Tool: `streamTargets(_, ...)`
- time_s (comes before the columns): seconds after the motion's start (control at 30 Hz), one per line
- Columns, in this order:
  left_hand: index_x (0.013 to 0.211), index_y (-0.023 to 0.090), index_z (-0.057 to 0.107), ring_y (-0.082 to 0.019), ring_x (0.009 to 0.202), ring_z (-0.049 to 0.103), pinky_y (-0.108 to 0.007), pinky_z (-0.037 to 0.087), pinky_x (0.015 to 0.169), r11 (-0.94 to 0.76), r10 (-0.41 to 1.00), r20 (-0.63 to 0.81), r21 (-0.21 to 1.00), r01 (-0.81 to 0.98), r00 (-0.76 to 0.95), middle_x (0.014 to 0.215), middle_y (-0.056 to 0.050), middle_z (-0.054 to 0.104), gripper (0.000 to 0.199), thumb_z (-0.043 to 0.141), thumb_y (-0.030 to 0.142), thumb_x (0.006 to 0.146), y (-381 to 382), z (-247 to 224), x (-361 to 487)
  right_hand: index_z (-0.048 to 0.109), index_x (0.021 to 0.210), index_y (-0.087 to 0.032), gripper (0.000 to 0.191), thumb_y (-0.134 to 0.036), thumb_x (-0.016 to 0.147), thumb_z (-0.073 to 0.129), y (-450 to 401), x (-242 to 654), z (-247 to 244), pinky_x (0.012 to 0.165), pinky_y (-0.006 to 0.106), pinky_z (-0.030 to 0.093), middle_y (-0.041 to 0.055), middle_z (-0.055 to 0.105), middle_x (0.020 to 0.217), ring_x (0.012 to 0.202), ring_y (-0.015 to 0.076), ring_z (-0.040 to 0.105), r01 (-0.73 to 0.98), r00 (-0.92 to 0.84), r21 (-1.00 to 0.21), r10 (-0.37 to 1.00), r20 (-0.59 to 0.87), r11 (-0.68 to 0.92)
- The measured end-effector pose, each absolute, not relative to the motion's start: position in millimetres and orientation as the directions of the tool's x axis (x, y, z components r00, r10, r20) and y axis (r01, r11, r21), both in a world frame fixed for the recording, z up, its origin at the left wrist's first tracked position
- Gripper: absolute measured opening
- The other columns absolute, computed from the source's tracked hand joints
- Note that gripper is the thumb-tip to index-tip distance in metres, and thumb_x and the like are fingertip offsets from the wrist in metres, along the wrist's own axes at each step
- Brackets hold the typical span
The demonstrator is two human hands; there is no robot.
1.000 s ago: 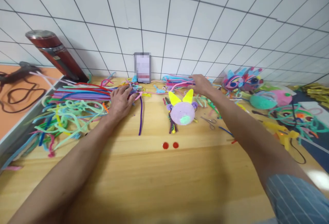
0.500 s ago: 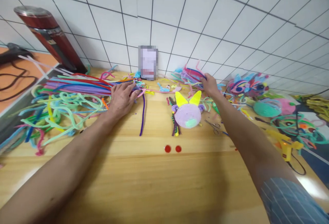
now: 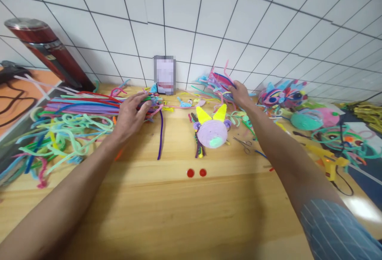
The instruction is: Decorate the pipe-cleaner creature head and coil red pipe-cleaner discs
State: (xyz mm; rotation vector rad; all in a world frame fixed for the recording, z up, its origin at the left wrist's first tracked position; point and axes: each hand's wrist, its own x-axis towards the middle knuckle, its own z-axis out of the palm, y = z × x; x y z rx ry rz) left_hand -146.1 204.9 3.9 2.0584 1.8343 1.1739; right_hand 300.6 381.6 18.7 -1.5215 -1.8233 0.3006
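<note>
My left hand (image 3: 133, 114) rests with its fingers stretched over the near end of a bundle of coloured pipe cleaners (image 3: 83, 104), touching them. From beside its fingertips a single dark purple pipe cleaner (image 3: 160, 136) runs toward me on the table. At the back, my right hand (image 3: 240, 94) is closed on a loose bunch of pink, red and blue pipe cleaners (image 3: 220, 83), raised near the wall. Between the hands lies a lilac pipe-cleaner animal head (image 3: 212, 133) with yellow ears and a mint patch. Two red discs (image 3: 196, 173) lie in front of it.
Tangled green pipe cleaners (image 3: 89, 132) spread at left, below a red flask (image 3: 49, 53). A phone (image 3: 165, 75) leans on the tiled wall. Scissors (image 3: 244, 144), a yellow glue gun (image 3: 326, 160) and finished pipe-cleaner faces (image 3: 280, 96) sit at right.
The view has shifted slightly. My right hand has lifted its bunch a little. My left hand has slid slightly left, and an orange piece now shows below its wrist.
</note>
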Motion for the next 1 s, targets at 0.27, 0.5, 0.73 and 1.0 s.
streamTargets(0.27,0.116,0.019,0.084,-0.03,0.117,0.076,-0.043,0.058,0.109,-0.235,0.952,0.297,0.552,0.8,0.075,0.122,-0.009,0.083,0.037,0.058,0.037,0.097,219.9,59.7,-112.9,0.046,0.076,-0.028,0.039,-0.054,0.1,0.062,384.9,301.2,22.2,0.093,0.046,0.046,0.0038,0.055,0.079,0.085,0.0256,0.05,0.741,-0.08,-0.595,0.921,0.381,0.311)
streamTargets(0.5,0.121,0.022,0.083,-0.022,0.12,0.076,-0.028,0.055,0.105,-0.447,0.894,0.15,0.382,0.809,0.423,0.128,-0.003,0.083,0.039,0.049,0.023,0.102,285.9,60.9,-40.5,0.046,0.076,-0.028,0.033,-0.043,0.099,0.064,381.8,298.0,34.0,0.091,0.043,0.045,0.0048,0.059,0.081,0.085,0.0256,0.049,0.76,-0.06,-0.587,0.929,0.365,0.279)
streamTargets(0.73,0.132,0.021,0.078,-0.024,0.12,0.074,-0.03,0.053,0.1,-0.417,0.908,-0.007,0.081,0.905,0.419,0.131,-0.01,0.08,0.045,0.06,0.011,0.092,349.9,39.4,4.4,0.048,0.079,-0.028,0.032,-0.044,0.104,0.059,380.5,296.8,38.1,0.094,0.047,0.044,0.0061,0.062,0.087,0.086,0.026,0.049,0.723,-0.063,-0.625,0.93,0.363,0.293)
streamTargets(1.0,0.088,0.016,0.081,-0.018,0.113,0.073,-0.029,0.048,0.086,-0.355,0.935,0.027,0.127,0.926,0.354,0.111,-0.007,0.084,0.032,0.058,0.038,0.096,364.5,18.9,14.2,0.045,0.077,-0.028,0.044,-0.059,0.102,0.064,387.1,300.8,30.1,0.094,0.046,0.045,0.0037,0.057,0.083,0.085,0.0242,0.047,0.721,-0.073,-0.619,0.922,0.38,0.312)
